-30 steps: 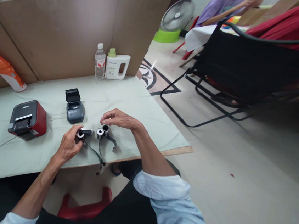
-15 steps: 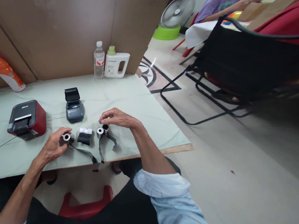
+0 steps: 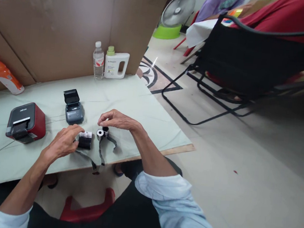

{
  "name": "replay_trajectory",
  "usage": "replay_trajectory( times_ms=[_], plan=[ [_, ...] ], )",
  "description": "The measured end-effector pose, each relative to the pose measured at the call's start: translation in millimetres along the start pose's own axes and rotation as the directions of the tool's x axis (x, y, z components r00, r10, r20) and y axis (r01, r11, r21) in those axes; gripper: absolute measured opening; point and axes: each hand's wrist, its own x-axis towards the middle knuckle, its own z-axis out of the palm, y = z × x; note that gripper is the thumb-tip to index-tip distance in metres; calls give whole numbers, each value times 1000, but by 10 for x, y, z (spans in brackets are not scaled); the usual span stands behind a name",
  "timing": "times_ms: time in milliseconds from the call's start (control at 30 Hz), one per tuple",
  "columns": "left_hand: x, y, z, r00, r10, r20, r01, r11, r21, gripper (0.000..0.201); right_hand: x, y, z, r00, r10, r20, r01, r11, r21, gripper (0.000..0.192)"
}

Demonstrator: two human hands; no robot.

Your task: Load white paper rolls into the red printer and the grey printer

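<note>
My left hand point(image 3: 63, 141) reaches over the table with thumb and fingers apart, at the left end of a short black roll with a white band point(image 3: 85, 142). Under and behind that hand a second roll is hidden; its loose dark strip point(image 3: 89, 157) trails over the table's front edge. My right hand point(image 3: 120, 120) hovers with curved, parted fingers just above a pair of small rolls, one with a white core point(image 3: 100, 133), whose dark tails hang toward me. Behind the hands sits a small grey-blue label printer point(image 3: 74, 113) with its lid up.
A red and black printer point(image 3: 27, 122) stands at the left. At the back are a water bottle point(image 3: 98, 61), a white detergent jug point(image 3: 116, 66) and an orange bottle point(image 3: 2, 73), against a cardboard wall point(image 3: 68, 29). A black folding chair point(image 3: 245, 55) stands right of the table.
My left hand has moved right, from the roll with the trailing strip to the black and white roll, and now covers the first one. My right hand stays nearly still above the paired rolls.
</note>
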Motion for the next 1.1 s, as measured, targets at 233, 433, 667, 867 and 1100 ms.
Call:
replay_trajectory(
  times_ms=[233, 433, 667, 867, 1100],
  plan=[
    [244, -188, 142, 998, -53, 18, 52, 999, 14, 47, 27, -11, 34, 999, -34, 10, 34, 999, 3, 29],
    [451, -154, 188, 995, -40, 89, 41, 999, -9, 34, 61, 13, 82, 999, -40, 14, 40, 999, 2, 28],
    [456, -182, 31, 993, -119, 12, 119, 980, -157, 21, 77, -19, 119, 995, -63, -80, 64, 998, 11, 34],
    [425, -245, -102, 965, -209, -158, 73, 796, -601, 25, 108, -153, 229, 985, -136, -105, 148, 983, 112, 41],
    [492, -177, -67, 950, -268, -158, 59, 655, -753, 41, 170, -140, 400, 990, -98, -98, 115, 977, 177, 39]
  ],
)
